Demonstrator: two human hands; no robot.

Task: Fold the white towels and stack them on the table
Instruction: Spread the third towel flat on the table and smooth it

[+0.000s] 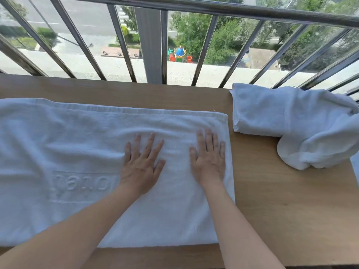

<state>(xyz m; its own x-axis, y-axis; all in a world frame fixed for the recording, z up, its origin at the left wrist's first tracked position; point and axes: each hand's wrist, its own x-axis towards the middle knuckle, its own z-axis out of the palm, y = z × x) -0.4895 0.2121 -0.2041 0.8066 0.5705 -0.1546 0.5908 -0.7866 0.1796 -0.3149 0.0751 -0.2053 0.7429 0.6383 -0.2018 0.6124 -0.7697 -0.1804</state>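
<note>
Directly under both hands (174,164): towel (77,142).

Flat towel (77,152) left of crumpled towel (303,125)

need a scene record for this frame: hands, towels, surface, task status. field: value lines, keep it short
left: left hand flat, palm down on the spread towel
right: right hand flat on the same towel, near its right edge
spread towel: lies flat; embossed lettering beside the left wrist; far edge looks doubled
second towel: crumpled towel at far right, apart from the spread towel
surface: wooden table
background: metal railing
stack: none visible yet
</note>
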